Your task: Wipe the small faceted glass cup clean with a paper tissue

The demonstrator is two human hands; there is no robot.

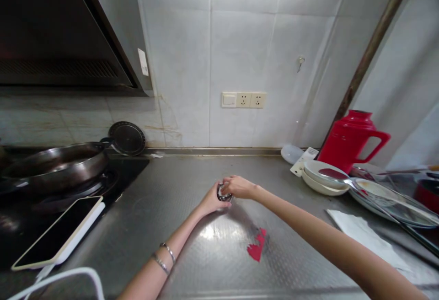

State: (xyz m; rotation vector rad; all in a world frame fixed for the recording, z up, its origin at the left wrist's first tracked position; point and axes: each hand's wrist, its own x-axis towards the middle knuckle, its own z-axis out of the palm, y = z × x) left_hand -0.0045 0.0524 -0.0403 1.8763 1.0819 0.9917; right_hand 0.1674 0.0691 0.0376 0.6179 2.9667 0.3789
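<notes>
Both my hands meet over the middle of the steel counter [192, 254]. My left hand [211, 201] and my right hand [238, 186] are closed together on a small dark, shiny object [223, 193]. I cannot make out what it is; it looks like a small glass or metal piece. Two bangles circle my left wrist [164, 256]. A red patch [257, 245] shows on the counter just in front of my hands.
A dark wok [55, 165] sits on the stove at left, a round lid [126, 138] behind it. A tablet [60, 231] lies on the stove's edge. At right stand a red jug [350, 140], stacked white plates [322, 176], a spoon and a paper napkin [366, 238].
</notes>
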